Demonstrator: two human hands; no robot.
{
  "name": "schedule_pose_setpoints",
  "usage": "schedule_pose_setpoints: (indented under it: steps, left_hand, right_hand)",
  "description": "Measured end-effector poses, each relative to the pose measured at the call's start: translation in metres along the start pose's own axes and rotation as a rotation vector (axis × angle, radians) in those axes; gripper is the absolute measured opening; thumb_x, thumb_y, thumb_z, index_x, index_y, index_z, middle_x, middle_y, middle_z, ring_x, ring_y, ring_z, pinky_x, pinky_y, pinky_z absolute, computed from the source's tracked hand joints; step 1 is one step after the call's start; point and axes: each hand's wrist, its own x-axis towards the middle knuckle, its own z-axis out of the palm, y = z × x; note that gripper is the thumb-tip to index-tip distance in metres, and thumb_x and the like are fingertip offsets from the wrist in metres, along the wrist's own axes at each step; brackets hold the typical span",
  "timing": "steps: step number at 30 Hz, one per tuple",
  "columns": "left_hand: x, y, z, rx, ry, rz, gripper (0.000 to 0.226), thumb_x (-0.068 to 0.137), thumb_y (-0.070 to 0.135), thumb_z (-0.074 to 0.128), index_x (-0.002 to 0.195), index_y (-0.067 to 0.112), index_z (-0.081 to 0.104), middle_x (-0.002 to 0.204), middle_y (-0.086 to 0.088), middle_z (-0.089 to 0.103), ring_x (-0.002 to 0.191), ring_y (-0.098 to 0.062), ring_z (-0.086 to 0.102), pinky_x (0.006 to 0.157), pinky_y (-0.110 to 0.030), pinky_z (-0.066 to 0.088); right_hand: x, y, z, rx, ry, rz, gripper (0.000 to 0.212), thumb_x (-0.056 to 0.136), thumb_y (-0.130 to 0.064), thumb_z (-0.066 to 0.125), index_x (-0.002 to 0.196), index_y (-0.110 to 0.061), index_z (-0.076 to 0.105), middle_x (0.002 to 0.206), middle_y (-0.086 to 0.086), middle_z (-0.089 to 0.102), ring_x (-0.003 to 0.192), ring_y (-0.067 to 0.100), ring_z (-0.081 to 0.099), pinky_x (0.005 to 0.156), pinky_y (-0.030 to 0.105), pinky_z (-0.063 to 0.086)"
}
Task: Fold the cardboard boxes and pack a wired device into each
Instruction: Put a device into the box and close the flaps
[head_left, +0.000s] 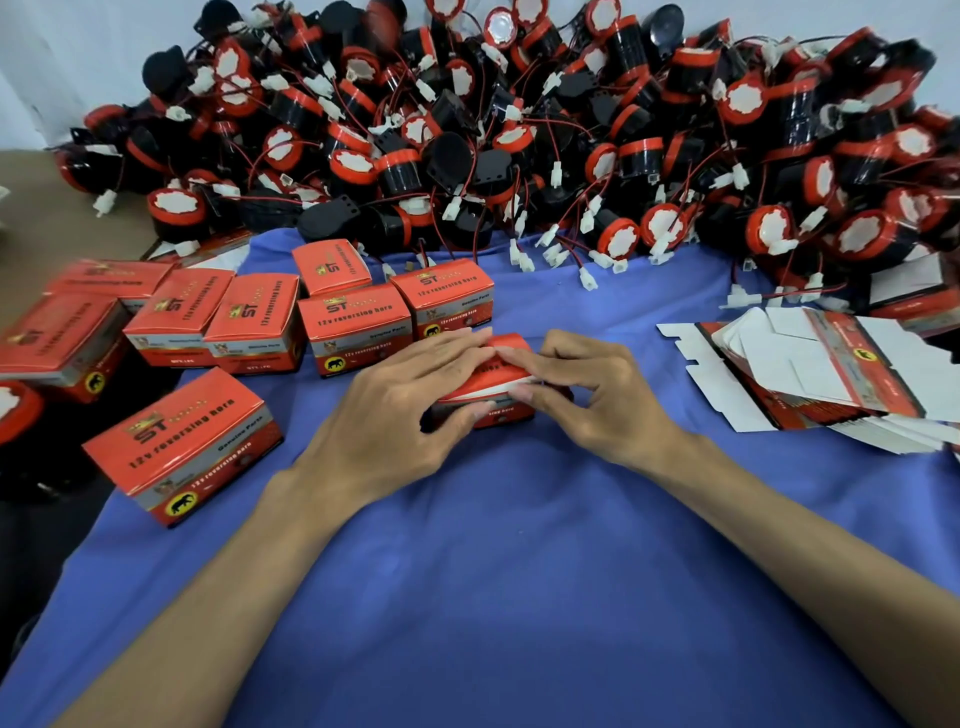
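Note:
A small red cardboard box (493, 395) sits on the blue cloth (519, 571) at the centre, its top lid bowed and partly down. My left hand (410, 400) lies over its left side, fingers on the lid and thumb against the front. My right hand (587, 395) holds its right side, fingers pressing the lid and thumb at the front edge. Whatever is inside the box is hidden. A big heap of black-and-red wired devices (519, 130) with white plugs fills the back.
Several closed red boxes (358, 327) stand in a row behind and left of my hands, and one more closed box (187, 447) lies nearer at the left. A stack of flat unfolded box blanks (810, 374) lies at the right.

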Motion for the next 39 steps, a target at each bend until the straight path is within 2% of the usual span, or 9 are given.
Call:
schedule_pose_setpoints:
  steps: [6,11,13,16,21,26,30,34,39]
  left_hand:
    - [-0.0019,-0.0042,-0.0019,0.021,-0.069,-0.108,0.060,0.091,0.044,0.049,0.136,0.006,0.053,0.139,-0.006,0.053,0.130,-0.021,0.048,0.109,-0.029,0.035]
    - [-0.0005,-0.0037,-0.0005,-0.002,-0.098,-0.107,0.059,0.092,0.041,0.046,0.137,0.003,0.050,0.136,-0.009,0.053,0.125,-0.023,0.043,0.108,-0.022,0.027]
    - [0.0000,-0.0030,-0.0014,0.013,-0.089,-0.103,0.057,0.092,0.040,0.047,0.136,0.004,0.052,0.134,-0.009,0.055,0.123,-0.024,0.045,0.107,-0.022,0.027]
    - [0.0002,-0.0005,-0.0033,0.052,-0.086,-0.082,0.054,0.092,0.041,0.048,0.133,0.007,0.056,0.132,-0.007,0.057,0.121,-0.027,0.051,0.105,-0.029,0.034]
    - [0.0011,0.0018,-0.0036,0.105,-0.057,-0.024,0.049,0.095,0.038,0.047,0.133,0.009,0.057,0.135,-0.008,0.057,0.124,-0.028,0.053,0.101,-0.042,0.045]
    - [0.0022,0.0013,-0.0004,0.052,-0.043,0.032,0.045,0.096,0.029,0.048,0.134,0.006,0.055,0.137,-0.008,0.056,0.126,-0.026,0.051,0.107,-0.036,0.039]
    - [0.0033,0.0014,0.0000,0.034,-0.039,0.038,0.043,0.095,0.027,0.049,0.129,0.003,0.059,0.134,-0.009,0.058,0.124,-0.027,0.053,0.108,-0.032,0.036]
    - [0.0050,0.0040,0.0001,0.023,-0.039,0.033,0.042,0.094,0.025,0.051,0.126,0.000,0.061,0.131,-0.010,0.060,0.122,-0.030,0.056,0.108,-0.033,0.038]
    - [0.0055,0.0029,-0.0012,0.023,-0.046,0.049,0.042,0.095,0.026,0.051,0.127,-0.001,0.060,0.131,-0.010,0.060,0.121,-0.029,0.056,0.109,-0.029,0.035]
  right_hand:
    - [0.0002,-0.0010,0.0074,-0.030,-0.121,-0.049,0.035,0.088,0.002,0.058,0.122,0.009,0.057,0.073,0.002,0.033,0.067,0.006,0.027,0.063,0.009,0.028]
    - [-0.0020,0.0029,0.0025,-0.029,-0.224,0.015,0.045,0.092,-0.001,0.053,0.135,0.001,0.042,0.075,0.012,0.038,0.069,0.016,0.035,0.066,0.017,0.035]
    - [-0.0029,0.0036,0.0013,0.037,-0.237,0.061,0.047,0.093,-0.001,0.054,0.136,-0.004,0.039,0.079,0.011,0.040,0.072,0.014,0.038,0.069,0.015,0.036]
    - [-0.0026,0.0034,0.0004,0.067,-0.110,0.090,0.041,0.088,-0.002,0.061,0.129,-0.001,0.053,0.084,0.012,0.050,0.074,0.013,0.048,0.069,0.012,0.040]
    - [-0.0005,-0.0014,0.0026,0.037,0.143,0.041,0.026,0.076,-0.005,0.074,0.100,0.006,0.071,0.081,0.008,0.064,0.069,0.013,0.058,0.068,0.014,0.048]
    - [-0.0025,0.0002,0.0022,0.116,0.091,0.033,0.025,0.081,0.003,0.068,0.105,0.007,0.067,0.084,0.010,0.062,0.067,0.022,0.059,0.065,0.026,0.053]
    - [-0.0038,0.0027,0.0034,0.293,0.052,0.152,0.031,0.081,0.008,0.065,0.112,0.005,0.060,0.084,0.000,0.057,0.075,0.004,0.055,0.071,0.012,0.047]
    - [-0.0022,0.0027,0.0031,0.383,0.033,0.293,0.034,0.079,0.003,0.069,0.111,-0.008,0.063,0.082,-0.005,0.054,0.077,0.000,0.049,0.071,0.012,0.040]
    - [-0.0041,-0.0029,0.0020,0.153,0.035,0.081,0.024,0.080,0.000,0.069,0.104,0.002,0.069,0.082,0.002,0.057,0.075,0.016,0.050,0.072,0.019,0.043]
